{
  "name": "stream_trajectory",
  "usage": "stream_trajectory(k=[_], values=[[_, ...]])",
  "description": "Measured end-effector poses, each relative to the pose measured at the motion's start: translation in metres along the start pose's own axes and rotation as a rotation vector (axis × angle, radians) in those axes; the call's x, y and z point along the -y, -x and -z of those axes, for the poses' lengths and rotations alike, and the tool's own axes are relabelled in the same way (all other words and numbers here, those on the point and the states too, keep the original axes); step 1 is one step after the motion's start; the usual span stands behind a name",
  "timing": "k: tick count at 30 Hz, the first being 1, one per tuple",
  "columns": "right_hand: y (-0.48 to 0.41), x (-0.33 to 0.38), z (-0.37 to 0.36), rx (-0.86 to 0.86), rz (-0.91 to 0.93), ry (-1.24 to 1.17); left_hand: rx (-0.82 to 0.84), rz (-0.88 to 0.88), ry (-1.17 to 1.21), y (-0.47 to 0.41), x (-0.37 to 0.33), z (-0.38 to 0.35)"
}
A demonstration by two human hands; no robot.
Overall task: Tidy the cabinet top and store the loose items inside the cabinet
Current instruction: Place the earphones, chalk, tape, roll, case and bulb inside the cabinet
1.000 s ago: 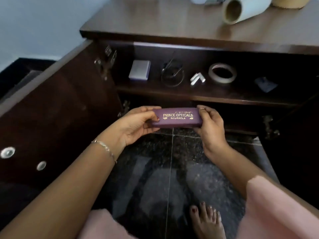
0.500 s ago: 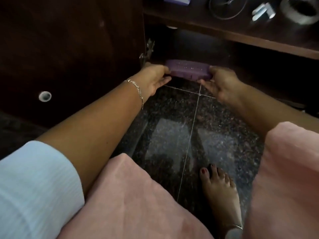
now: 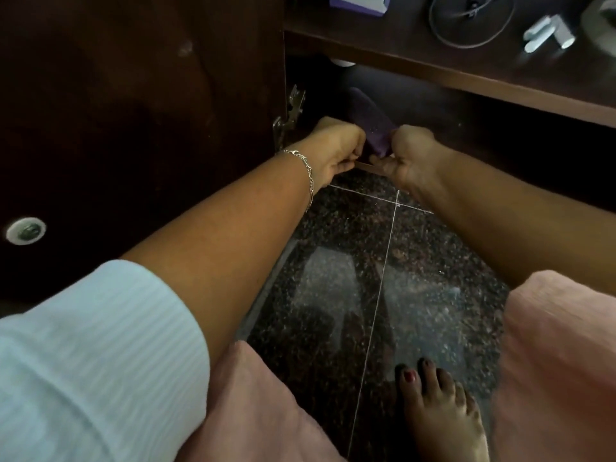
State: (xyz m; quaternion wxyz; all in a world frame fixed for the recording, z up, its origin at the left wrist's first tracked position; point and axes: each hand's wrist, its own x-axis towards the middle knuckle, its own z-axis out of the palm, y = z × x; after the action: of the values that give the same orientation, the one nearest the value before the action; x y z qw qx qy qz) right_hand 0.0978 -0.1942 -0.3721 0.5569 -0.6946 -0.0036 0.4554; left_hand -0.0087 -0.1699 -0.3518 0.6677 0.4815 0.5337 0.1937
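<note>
Worn on the head, aimed forward and steeply down, close above the floor [image 3: 336,248]; open cabinet [image 3: 466,78] at twelve o'clock, foot [image 3: 443,418] at five.

under you: dark speckled granite floor [image 3: 333,278] w/ thin pale grout lines crossing. your bare foot [image 3: 443,418], painted toenails, sits on it bottom right. pink fabric [image 3: 560,361] both sides, pale blue ribbed sleeve [image 3: 83,355] bottom left, thin chain bracelet [image 3: 305,164] further up.
</note>
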Motion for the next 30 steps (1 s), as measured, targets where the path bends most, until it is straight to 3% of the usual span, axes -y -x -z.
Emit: stream_trajectory(k=[16, 30], values=[[0.006, -0.001, -0.017, 0.289, 0.001, 0.119, -0.087, -0.059, 0.099, -0.007, -0.003, 0.025], [0.039, 0.007, -0.003, 0.317, 0.025, 0.258, -0.111, -0.077, 0.101, 0.025, -0.004, 0.033]])
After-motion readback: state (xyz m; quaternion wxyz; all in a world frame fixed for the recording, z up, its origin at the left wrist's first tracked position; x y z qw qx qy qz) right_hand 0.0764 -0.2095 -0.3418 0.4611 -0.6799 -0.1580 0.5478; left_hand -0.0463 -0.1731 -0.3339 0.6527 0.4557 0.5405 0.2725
